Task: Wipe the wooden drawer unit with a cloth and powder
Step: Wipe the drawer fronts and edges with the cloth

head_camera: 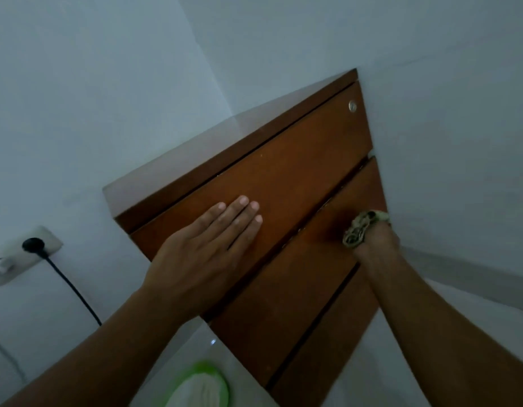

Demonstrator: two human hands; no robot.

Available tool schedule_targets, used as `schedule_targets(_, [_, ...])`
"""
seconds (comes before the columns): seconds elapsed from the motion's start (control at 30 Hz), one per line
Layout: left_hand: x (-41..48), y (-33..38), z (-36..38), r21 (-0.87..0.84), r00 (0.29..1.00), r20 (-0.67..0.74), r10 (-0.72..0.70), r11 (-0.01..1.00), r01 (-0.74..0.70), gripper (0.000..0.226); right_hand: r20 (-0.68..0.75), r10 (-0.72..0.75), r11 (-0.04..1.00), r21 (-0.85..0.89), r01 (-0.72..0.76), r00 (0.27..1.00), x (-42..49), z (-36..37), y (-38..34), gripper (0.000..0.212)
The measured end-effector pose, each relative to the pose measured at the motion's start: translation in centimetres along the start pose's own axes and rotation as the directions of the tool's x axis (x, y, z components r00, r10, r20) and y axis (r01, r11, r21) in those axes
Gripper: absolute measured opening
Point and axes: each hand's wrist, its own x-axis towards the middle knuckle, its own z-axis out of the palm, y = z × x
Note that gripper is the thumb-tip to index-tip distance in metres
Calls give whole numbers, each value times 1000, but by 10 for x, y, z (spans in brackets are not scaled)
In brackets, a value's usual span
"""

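The wooden drawer unit point(298, 160) stands in a room corner, brown, with three drawer fronts and a small round lock at the top right. My left hand point(201, 251) lies flat, fingers together, on the top drawer front. My right hand point(374, 245) holds a crumpled greenish patterned cloth point(361, 227) against the right end of the middle drawer front. A green-rimmed dish of white powder point(201, 386) sits on the floor at the bottom edge, beside the unit.
White walls close in on both sides of the unit. A wall socket point(34, 248) with a black plug and cable point(75, 292) is low on the left wall. The floor is pale tile point(430, 295).
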Motion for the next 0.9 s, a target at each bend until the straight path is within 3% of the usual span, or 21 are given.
schedule_targets(0.03, [-3, 9, 4, -23, 1000, 5, -14, 1000, 15, 63, 110, 85, 982, 157, -102, 990, -5, -16, 10, 39])
schedule_targets(0.1, [-10, 26, 7, -108, 999, -18, -29, 994, 27, 62, 202, 156, 948, 243, -204, 967, -27, -44, 32, 38])
schedule_targets(0.27, [-52, 92, 26, -324, 985, 113, -131, 932, 162, 74, 327, 338, 909, 130, -396, 883, -78, -104, 64, 31])
schedule_targets(0.43, [-79, 137, 28, -425, 927, 192, -323, 824, 375, 78, 388, 463, 834, 114, -540, 797, -105, -142, 67, 61])
schedule_targets(0.5, [-79, 141, 25, -421, 898, 206, -388, 794, 439, 80, 438, 478, 828, 64, -557, 762, -117, -145, 61, 63])
schedule_targets(0.6, [-75, 141, 22, -416, 865, 235, -443, 758, 502, 80, 478, 473, 854, -39, -520, 741, -132, -142, 55, 49])
schedule_targets(0.9, [-53, 155, 11, -407, 789, 297, -539, 675, 615, 82, 425, 554, 832, -252, -495, 715, -146, -137, 51, 45])
